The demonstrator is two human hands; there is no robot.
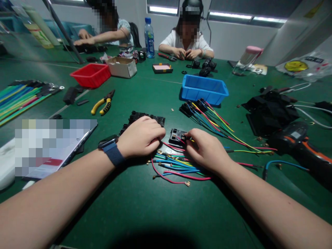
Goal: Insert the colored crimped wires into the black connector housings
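Note:
My left hand (141, 138), with a dark watch on the wrist, is closed, knuckles up, resting on the green table over a loose bundle of coloured wires (176, 167); what its fingers hold is hidden. My right hand (204, 148) is pinched at the edge of a small black socket part (176, 136), fingertips on a red wire going into it. Behind my left hand lies a stack of black socket parts (145, 117). More wired black parts (197, 109) sit further back with long coloured wires trailing right.
A blue bin (204, 89), red bin (90, 74), cardboard box (121, 66) and yellow-handled pliers (102, 103) lie beyond. A power screwdriver (301, 145) and black parts pile (269, 110) are at right. Coloured strips (18, 98) lie at left. Two people work at the far side.

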